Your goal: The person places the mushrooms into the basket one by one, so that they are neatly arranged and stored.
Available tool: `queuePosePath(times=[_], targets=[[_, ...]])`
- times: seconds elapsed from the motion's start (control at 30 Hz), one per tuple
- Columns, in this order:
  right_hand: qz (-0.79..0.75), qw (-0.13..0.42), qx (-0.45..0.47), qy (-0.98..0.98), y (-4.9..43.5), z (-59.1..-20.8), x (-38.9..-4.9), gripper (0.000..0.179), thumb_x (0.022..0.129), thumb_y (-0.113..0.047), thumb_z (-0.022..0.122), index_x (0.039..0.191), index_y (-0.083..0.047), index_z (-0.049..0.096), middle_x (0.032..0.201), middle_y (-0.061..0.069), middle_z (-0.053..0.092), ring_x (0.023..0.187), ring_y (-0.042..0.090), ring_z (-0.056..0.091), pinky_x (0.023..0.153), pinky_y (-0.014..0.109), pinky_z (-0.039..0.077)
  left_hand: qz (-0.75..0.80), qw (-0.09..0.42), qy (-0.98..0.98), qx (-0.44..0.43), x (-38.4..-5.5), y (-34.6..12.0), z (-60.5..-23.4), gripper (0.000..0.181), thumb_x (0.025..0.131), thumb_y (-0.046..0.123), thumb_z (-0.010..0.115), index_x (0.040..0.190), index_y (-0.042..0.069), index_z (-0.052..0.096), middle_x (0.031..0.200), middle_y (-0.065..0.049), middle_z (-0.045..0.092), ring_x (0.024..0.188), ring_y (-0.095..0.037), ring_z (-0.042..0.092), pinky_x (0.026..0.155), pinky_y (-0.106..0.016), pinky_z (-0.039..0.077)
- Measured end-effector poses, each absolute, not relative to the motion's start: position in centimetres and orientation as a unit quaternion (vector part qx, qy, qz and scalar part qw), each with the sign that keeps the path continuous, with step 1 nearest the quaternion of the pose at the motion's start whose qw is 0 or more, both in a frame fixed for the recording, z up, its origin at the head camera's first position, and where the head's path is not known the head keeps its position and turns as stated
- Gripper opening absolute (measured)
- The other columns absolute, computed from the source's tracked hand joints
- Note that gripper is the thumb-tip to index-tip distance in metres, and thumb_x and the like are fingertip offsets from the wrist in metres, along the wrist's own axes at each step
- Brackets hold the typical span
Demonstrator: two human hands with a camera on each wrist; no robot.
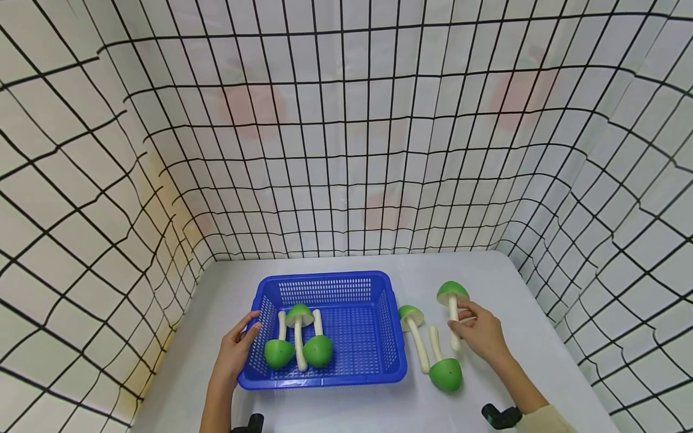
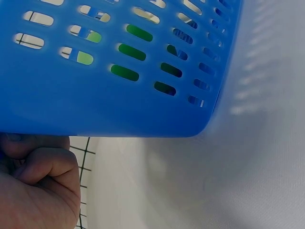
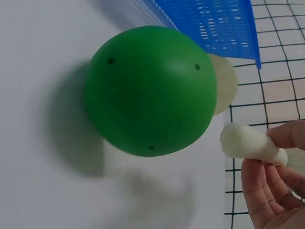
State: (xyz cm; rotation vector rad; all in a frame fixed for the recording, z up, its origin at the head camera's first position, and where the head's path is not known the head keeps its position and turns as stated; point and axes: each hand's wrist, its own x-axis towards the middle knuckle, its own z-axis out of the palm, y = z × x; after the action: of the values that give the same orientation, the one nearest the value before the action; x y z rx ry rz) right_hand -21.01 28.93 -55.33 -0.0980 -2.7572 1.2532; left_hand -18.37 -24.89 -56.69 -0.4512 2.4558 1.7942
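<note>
On the near side of the blue basket [image 1: 323,385], black wrist devices are seen by each forearm, and a beige sleeve [image 1: 544,420] is worn on the right arm. To the basket's near right, a green-capped mushroom [image 1: 446,374] is laid on the white table [image 1: 184,361], its cap toward the near side and its stem pointed away. The basket's left rim is gripped by the left hand [image 1: 234,344], its fingers curled at the edge. Within the basket's left half, three mushrooms are laid side by side: the left one [image 1: 279,353] and the right one [image 1: 318,350] are set cap-near, and the middle one [image 1: 299,331] is turned cap-far. Just beside the basket's right wall, a slanted mushroom [image 1: 411,316] is placed cap-far; whether the wall is touched cannot be told. Farther right of the basket, the stem of another mushroom [image 1: 453,313], cap-far, is pinched between thumb and fingers of the right hand [image 1: 479,331]. Beyond the basket, a black wire grid [image 1: 344,81] is backed by a pale sheet marked with blurred reddish patches [image 1: 251,109].
</note>
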Motion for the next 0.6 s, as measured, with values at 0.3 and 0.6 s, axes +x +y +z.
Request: queuePosePath(times=[0.3,0.6], targets=[[0.431,0.058,-0.026,-0.900,27.7,-54.5,-21.4,0.049,0.084,-0.024,0.076,0.125,-0.004,0.059,0.101,0.011,0.067,0.075,0.002,0.065,0.058,0.022,0.052,0.584,0.032,0.798,-0.145,-18.4,-24.9,-56.8,0.052,0.095,0.053,0.053,0.142,0.034,0.046,0.157,-0.016,0.032,0.139,-0.044,0.038,0.106,-0.062,0.034],[0.460,0.051,-0.013,-0.886,26.2,-53.7,-21.6,0.049,0.082,-0.019,0.077,0.126,-0.006,0.058,0.099,0.011,0.067,0.076,0.009,0.067,0.059,0.024,0.055,0.586,0.031,0.797,-0.143,-18.4,-24.9,-56.7,0.055,0.093,0.058,0.054,0.142,0.034,0.047,0.158,-0.016,0.031,0.140,-0.044,0.036,0.106,-0.062,0.033]])
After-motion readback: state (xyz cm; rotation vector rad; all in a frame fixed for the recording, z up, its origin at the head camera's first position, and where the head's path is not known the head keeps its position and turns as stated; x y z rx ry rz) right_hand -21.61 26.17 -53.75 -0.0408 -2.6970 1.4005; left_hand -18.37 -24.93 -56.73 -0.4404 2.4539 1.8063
